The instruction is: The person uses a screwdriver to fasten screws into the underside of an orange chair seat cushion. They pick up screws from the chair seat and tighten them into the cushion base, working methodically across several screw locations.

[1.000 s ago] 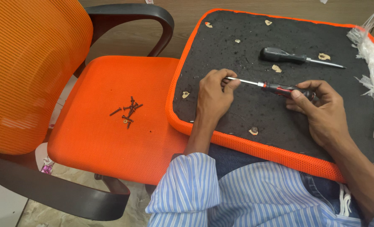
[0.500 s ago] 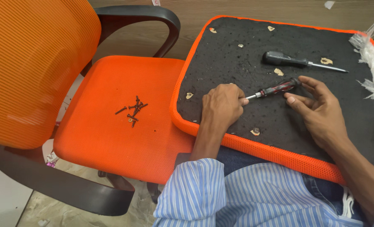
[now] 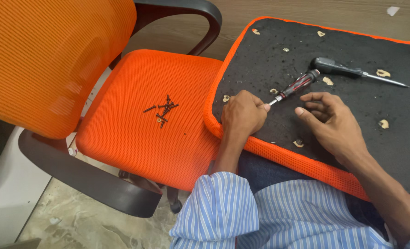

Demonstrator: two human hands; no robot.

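An upturned seat cushion (image 3: 265,145), black underneath with an orange rim, lies across my lap. My left hand (image 3: 242,115) is closed around the metal shaft of a red-and-black-handled screwdriver (image 3: 299,83), near the cushion's left edge. The handle points away from me, up and to the right, and is free. My right hand (image 3: 330,119) rests on the black surface just right of the shaft, fingers loosely curled and apart, holding nothing. A second screwdriver (image 3: 338,68) with a dark handle lies farther back on the cushion.
An orange mesh office chair (image 3: 53,55) with black armrests stands to the left. A small pile of dark screws (image 3: 162,110) lies on its seat (image 3: 136,138). Several small pale scraps (image 3: 383,123) dot the black surface. Pale floor shows below.
My right hand has let go of the screwdriver handle and drawn back a little. My left hand has closed on the shaft, and the handle has swung to point away from me.
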